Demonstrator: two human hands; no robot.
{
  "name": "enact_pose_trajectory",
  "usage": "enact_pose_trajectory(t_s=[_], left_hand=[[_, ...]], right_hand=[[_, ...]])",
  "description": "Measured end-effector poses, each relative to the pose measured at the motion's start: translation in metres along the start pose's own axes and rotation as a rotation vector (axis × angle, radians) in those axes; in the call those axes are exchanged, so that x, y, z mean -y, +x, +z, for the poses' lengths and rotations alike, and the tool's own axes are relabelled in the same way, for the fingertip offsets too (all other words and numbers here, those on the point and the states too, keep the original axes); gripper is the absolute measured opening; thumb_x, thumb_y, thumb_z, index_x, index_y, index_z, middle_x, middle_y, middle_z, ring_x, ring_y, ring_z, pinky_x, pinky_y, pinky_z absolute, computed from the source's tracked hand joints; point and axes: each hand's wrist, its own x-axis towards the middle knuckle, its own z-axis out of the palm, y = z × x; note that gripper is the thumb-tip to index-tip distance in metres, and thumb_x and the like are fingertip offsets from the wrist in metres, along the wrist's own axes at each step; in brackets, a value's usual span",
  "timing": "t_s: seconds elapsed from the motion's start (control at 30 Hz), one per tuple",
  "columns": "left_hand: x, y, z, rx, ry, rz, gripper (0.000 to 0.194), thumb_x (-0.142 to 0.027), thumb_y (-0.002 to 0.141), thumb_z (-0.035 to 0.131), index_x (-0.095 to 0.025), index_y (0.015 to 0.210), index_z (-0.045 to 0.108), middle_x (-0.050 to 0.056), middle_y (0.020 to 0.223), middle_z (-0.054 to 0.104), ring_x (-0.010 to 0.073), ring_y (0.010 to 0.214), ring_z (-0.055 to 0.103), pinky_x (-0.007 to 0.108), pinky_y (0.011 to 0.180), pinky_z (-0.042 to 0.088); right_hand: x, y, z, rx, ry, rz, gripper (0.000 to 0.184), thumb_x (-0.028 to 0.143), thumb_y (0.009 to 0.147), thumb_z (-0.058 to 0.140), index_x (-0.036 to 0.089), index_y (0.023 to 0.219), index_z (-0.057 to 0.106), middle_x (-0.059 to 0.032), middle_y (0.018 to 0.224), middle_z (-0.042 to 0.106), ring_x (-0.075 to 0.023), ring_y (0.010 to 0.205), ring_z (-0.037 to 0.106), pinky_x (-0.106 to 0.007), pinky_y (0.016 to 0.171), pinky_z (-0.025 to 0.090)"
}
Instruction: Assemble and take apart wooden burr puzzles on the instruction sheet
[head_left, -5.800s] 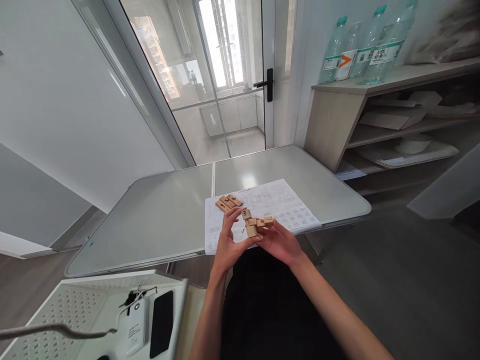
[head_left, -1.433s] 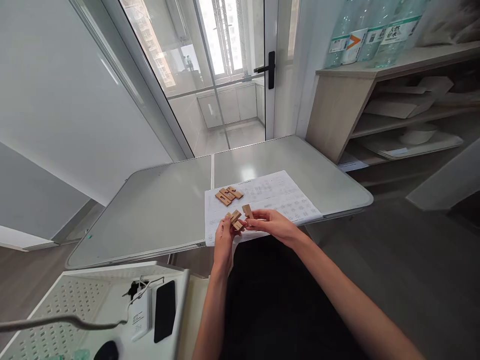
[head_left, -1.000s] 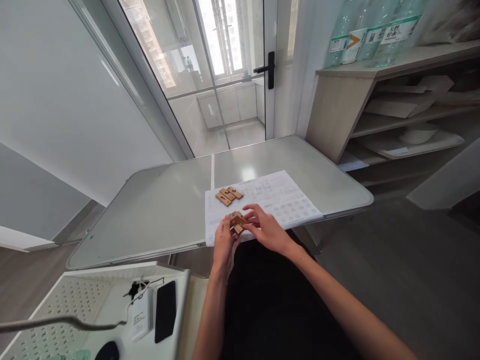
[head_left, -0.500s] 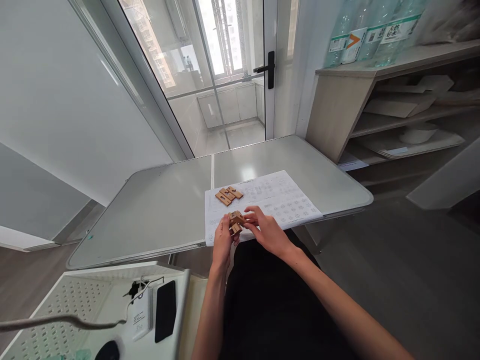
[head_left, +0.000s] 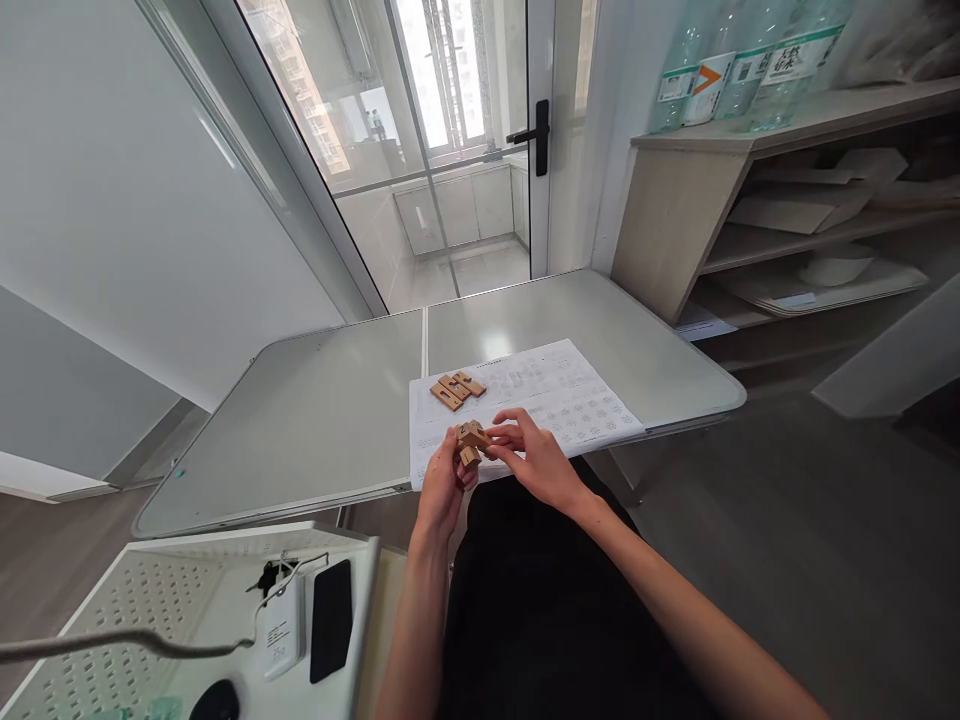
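Between my two hands is a small cluster of interlocking wooden puzzle pieces (head_left: 471,437), with a dark mark on its upper face. My left hand (head_left: 441,487) is closed around its left side, thumb on top. From the right, the fingertips of my right hand (head_left: 534,460) pinch its edge. Several flat, notched wooden puzzle pieces (head_left: 457,389) lie side by side just beyond. They rest on a printed sheet (head_left: 581,400) with rows of small line drawings. Part of the held cluster is hidden by my fingers.
The sheet lies on a grey folding table (head_left: 322,420). At lower left, a white basket (head_left: 247,535) holds a phone (head_left: 331,620), a white power bank (head_left: 283,630) with a cable, and keys. A shelf (head_left: 675,220) with plastic bottles (head_left: 780,75) stands to the right.
The held wooden cluster has turned slightly, and its lower piece shows at a different angle. My left wrist has shifted a little to the left. The pieces on the sheet stay put.
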Motion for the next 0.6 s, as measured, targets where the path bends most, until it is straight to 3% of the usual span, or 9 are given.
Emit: enact_pose_trajectory(t_s=[0.13, 0.23, 0.37, 0.43, 0.6], left_hand=[[0.001, 0.000, -0.001, -0.001, -0.003, -0.016, 0.052, -0.062, 0.089, 0.072, -0.019, 0.071, 0.051, -0.009, 0.055, 0.028, 0.0058, 0.048, 0.024, 0.022, 0.046, 0.023], [0.002, -0.002, 0.002, 0.008, 0.025, -0.005, 0.049, -0.063, 0.089, 0.071, -0.018, 0.076, 0.056, -0.009, 0.055, 0.029, 0.0060, 0.047, 0.024, 0.021, 0.046, 0.023], [0.004, -0.004, 0.008, 0.009, 0.070, 0.042, 0.049, -0.062, 0.092, 0.067, -0.020, 0.117, 0.067, -0.011, 0.054, 0.028, 0.0073, 0.046, 0.022, 0.020, 0.045, 0.021], [0.004, -0.004, 0.009, 0.011, 0.126, 0.064, 0.053, -0.062, 0.094, 0.064, -0.020, 0.126, 0.067, -0.011, 0.053, 0.030, 0.0079, 0.045, 0.023, 0.020, 0.045, 0.023], [0.002, -0.006, 0.011, -0.039, 0.266, 0.158, 0.052, -0.065, 0.093, 0.064, -0.019, 0.114, 0.073, -0.008, 0.052, 0.035, 0.0095, 0.047, 0.030, 0.022, 0.045, 0.027]], right_hand=[[-0.001, -0.001, 0.002, 0.001, -0.018, -0.005, 0.024, 0.029, 0.099, 0.061, 0.029, 0.119, 0.049, -0.0064, 0.118, 0.078, -0.0224, 0.105, 0.078, -0.043, 0.098, 0.060], [-0.001, -0.001, 0.004, 0.002, -0.047, -0.003, 0.024, 0.027, 0.099, 0.059, 0.028, 0.120, 0.049, -0.0073, 0.119, 0.077, -0.0222, 0.104, 0.078, -0.041, 0.095, 0.061], [-0.005, 0.001, 0.004, 0.008, 0.001, 0.028, 0.024, 0.025, 0.098, 0.060, 0.027, 0.120, 0.050, -0.0072, 0.117, 0.078, -0.0212, 0.099, 0.079, -0.041, 0.094, 0.061], [-0.006, 0.001, 0.003, 0.015, 0.043, 0.075, 0.028, 0.028, 0.096, 0.064, 0.027, 0.121, 0.052, -0.0071, 0.117, 0.079, -0.0220, 0.101, 0.079, -0.041, 0.096, 0.061], [0.000, 0.001, -0.003, 0.105, 0.367, 0.258, 0.033, 0.042, 0.097, 0.068, 0.024, 0.121, 0.054, -0.0071, 0.115, 0.079, -0.0219, 0.108, 0.077, -0.044, 0.106, 0.057]])
